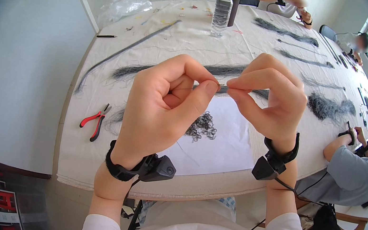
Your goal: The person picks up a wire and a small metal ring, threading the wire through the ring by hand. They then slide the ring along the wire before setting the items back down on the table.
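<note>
My left hand [161, 106] and my right hand [275, 98] are raised over the table, fingertips almost meeting. Thumb and forefinger of each are pinched together on a short, thin dark strand [221, 86], perhaps wire; its full length is hidden by the fingers. Below them, a heap of small curled dark pieces [203, 128] lies on a white sheet of paper [232, 146]. Behind the hands, a long bundle of dark grey strands [135, 72] stretches across the table, partly covered by my fingers.
Red-handled pliers [97, 123] lie at the left on the cloth-covered table [90, 158]. A water bottle [222, 12] and a dark flask [233, 8] stand at the back. More strand bundles [332, 107] spread rightward. Other people [358, 171] sit along the right and far sides.
</note>
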A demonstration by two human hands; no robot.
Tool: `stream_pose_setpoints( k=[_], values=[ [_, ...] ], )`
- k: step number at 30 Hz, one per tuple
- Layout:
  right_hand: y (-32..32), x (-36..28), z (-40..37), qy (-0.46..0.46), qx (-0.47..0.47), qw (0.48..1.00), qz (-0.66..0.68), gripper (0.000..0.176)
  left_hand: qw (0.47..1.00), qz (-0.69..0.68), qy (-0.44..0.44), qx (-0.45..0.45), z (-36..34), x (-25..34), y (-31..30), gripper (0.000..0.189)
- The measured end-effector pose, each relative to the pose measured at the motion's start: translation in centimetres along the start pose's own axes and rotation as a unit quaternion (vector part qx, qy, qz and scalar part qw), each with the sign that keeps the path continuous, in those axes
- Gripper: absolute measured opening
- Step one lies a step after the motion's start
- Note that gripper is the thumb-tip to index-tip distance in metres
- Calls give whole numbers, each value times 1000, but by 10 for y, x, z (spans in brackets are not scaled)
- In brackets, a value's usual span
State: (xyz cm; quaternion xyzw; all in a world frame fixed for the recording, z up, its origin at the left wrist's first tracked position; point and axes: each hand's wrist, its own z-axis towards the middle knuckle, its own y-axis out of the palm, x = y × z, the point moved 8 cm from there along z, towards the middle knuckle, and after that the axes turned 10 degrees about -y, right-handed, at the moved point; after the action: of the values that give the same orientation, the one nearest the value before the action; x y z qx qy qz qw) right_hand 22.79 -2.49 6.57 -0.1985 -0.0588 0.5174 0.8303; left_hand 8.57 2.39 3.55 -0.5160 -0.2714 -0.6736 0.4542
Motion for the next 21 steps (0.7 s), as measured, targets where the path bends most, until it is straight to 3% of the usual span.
stream_pose_setpoints(
  k=[12,15,17,18,19,21],
  values=[
    [11,2,-5,23,-71,997,12,31,1000,13,3,1,0,-2,0,6],
    [18,20,-15,100,-63,985,127,37,998,37,39,33,0,4,-7,5],
    [46,32,-26,220,-87,940,246,42,997,25,58,50,0,5,-12,5],
    [60,26,-29,205,-103,935,271,32,995,14,76,64,-1,7,-16,5],
    [73,20,-33,179,-159,933,269,38,995,14,77,64,0,7,-17,5],
    [93,12,-40,241,-192,890,335,32,995,-3,68,79,0,5,-23,7]
  ],
)
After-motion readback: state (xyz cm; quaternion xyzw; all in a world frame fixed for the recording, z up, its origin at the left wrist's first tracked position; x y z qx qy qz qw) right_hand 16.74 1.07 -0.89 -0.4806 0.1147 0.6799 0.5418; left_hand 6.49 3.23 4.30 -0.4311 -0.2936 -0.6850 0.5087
